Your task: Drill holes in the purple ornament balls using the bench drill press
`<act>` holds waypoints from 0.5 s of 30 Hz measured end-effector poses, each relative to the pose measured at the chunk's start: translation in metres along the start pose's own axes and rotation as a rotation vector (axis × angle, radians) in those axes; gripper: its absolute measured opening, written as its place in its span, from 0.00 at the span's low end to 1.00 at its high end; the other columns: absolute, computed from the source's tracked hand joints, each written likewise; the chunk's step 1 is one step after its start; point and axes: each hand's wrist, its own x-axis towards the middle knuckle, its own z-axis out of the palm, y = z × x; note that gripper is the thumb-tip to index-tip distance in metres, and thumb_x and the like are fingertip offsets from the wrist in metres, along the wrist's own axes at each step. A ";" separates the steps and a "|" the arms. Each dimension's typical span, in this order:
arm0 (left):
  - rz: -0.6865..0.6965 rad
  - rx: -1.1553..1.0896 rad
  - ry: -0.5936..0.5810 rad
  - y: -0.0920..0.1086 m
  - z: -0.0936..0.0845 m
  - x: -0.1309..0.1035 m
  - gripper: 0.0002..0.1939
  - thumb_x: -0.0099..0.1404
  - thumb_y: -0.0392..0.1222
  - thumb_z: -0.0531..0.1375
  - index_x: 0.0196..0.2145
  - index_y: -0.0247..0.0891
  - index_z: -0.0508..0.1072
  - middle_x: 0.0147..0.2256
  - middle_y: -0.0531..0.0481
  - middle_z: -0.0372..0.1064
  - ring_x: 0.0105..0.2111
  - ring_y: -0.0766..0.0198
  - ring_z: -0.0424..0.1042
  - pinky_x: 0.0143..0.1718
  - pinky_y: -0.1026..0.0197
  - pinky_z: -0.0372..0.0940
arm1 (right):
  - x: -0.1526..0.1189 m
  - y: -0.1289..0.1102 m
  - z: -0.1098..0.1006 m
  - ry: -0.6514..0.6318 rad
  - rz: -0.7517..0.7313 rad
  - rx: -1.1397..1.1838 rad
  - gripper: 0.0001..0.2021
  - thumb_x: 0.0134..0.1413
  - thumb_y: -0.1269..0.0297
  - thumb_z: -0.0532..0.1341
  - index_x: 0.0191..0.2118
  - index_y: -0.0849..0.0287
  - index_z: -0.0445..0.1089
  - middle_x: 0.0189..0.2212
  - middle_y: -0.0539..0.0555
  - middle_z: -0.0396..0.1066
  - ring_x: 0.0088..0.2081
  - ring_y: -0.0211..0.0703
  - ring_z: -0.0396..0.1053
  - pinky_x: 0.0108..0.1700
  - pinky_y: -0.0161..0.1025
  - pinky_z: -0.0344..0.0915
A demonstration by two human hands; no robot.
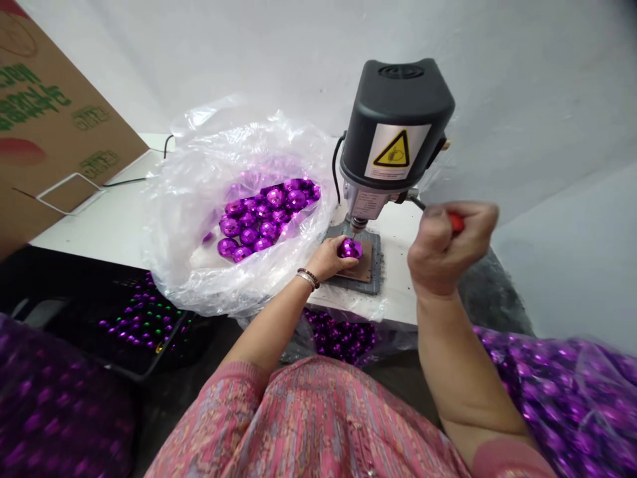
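Note:
My left hand [328, 259] pinches a shiny purple mirror ball [351, 248] between thumb and fingers. The ball sits over a small brown board [362, 267] on the grey base [374, 279] of a bench drill press [398, 119]. Just above the ball is the drill's chuck [357, 224], its thin bit at or very near the ball's top; I cannot tell whether it has entered. My right hand [442, 249], slightly blurred, is wrapped round the red-knobbed feed lever [456, 222] at the drill's right side.
Left of the drill, a clear plastic bag [194, 199] lies open with several purple balls [259, 219] inside. A cardboard box [64, 113] stands at the far left of the white table [94, 219]. Below are a black crate [144, 372] and bags of purple balls [572, 392].

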 end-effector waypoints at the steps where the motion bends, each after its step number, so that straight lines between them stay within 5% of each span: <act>1: 0.026 -0.006 0.000 -0.002 0.000 -0.004 0.28 0.53 0.40 0.69 0.53 0.36 0.73 0.47 0.43 0.73 0.48 0.53 0.71 0.55 0.50 0.65 | 0.010 -0.003 0.001 -0.019 0.023 0.004 0.13 0.60 0.55 0.55 0.32 0.60 0.61 0.24 0.48 0.58 0.26 0.29 0.57 0.31 0.32 0.59; 6: 0.226 -0.075 -0.198 -0.007 -0.015 -0.039 0.38 0.46 0.32 0.69 0.57 0.42 0.72 0.59 0.41 0.66 0.60 0.51 0.65 0.63 0.49 0.60 | 0.036 -0.011 0.001 -0.123 0.149 0.027 0.13 0.58 0.56 0.56 0.31 0.60 0.58 0.26 0.48 0.60 0.29 0.29 0.57 0.35 0.33 0.59; 9: 0.242 -0.189 -0.232 -0.004 -0.046 -0.047 0.34 0.53 0.39 0.68 0.59 0.45 0.71 0.57 0.42 0.69 0.52 0.55 0.71 0.56 0.53 0.66 | 0.033 -0.010 0.000 -0.120 0.165 0.041 0.12 0.56 0.56 0.56 0.31 0.60 0.58 0.26 0.48 0.60 0.28 0.29 0.57 0.36 0.34 0.60; 12: 0.073 -0.145 0.139 -0.006 -0.083 -0.033 0.22 0.65 0.41 0.58 0.57 0.43 0.73 0.48 0.42 0.74 0.43 0.58 0.73 0.48 0.54 0.68 | 0.031 -0.010 0.000 -0.117 0.180 0.064 0.12 0.55 0.57 0.57 0.30 0.60 0.58 0.26 0.48 0.60 0.28 0.28 0.56 0.37 0.35 0.61; 15: -0.249 0.194 0.486 -0.020 -0.108 -0.011 0.18 0.63 0.35 0.58 0.50 0.38 0.77 0.51 0.35 0.72 0.52 0.45 0.69 0.53 0.46 0.63 | 0.033 -0.012 -0.001 -0.115 0.188 0.065 0.12 0.53 0.56 0.57 0.30 0.60 0.58 0.26 0.48 0.60 0.28 0.29 0.57 0.35 0.34 0.60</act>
